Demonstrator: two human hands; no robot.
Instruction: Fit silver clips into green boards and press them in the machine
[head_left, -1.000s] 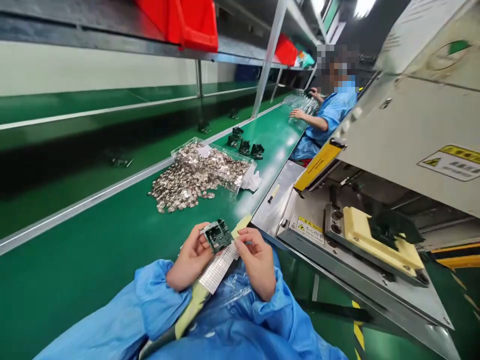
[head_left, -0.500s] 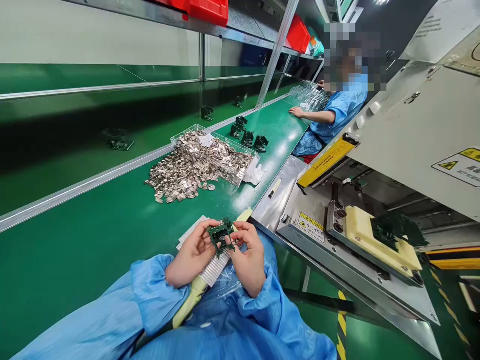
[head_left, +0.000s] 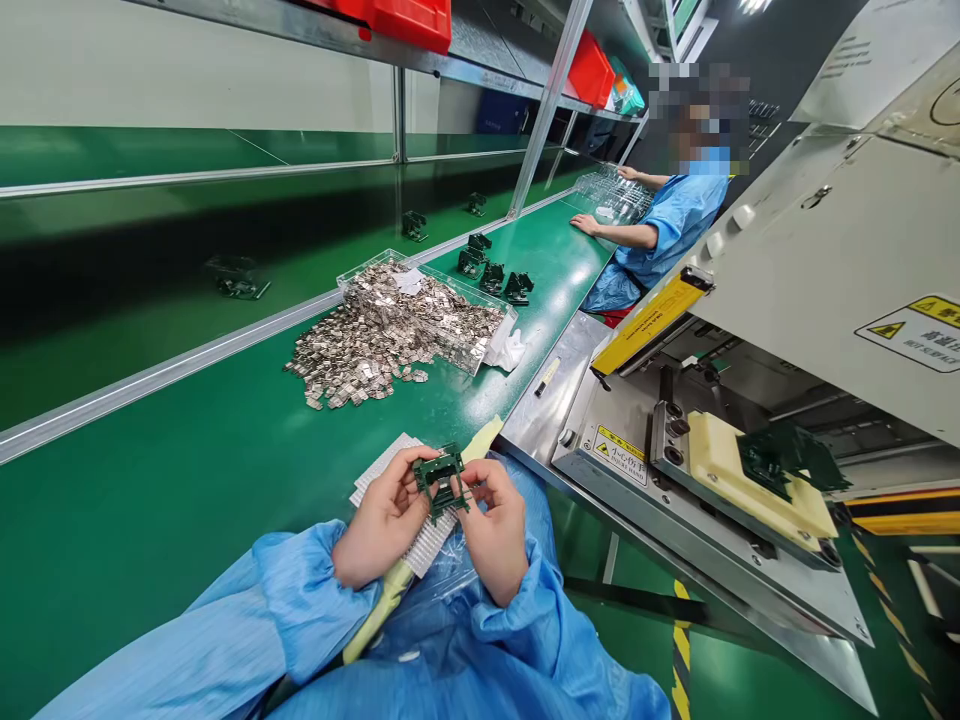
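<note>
Lying on the glossy green desk (head_left: 187,510), beyond the fingers of the left hand (head_left: 381,530), is a heap of small silvery metal pieces (head_left: 345,350), partly inside a clear plastic tray (head_left: 486,350). Those fingers are clamped on the left side of a dark green, open-framed plastic part (head_left: 441,470), held above a white gridded sheet (head_left: 431,545). Gripping its opposite side are the fingers of the right hand (head_left: 493,530). Past them stand similar dark green parts (head_left: 491,277); farther right sit a pale yellow black-tipped marker (head_left: 549,375) and a cream block (head_left: 716,460).
</note>
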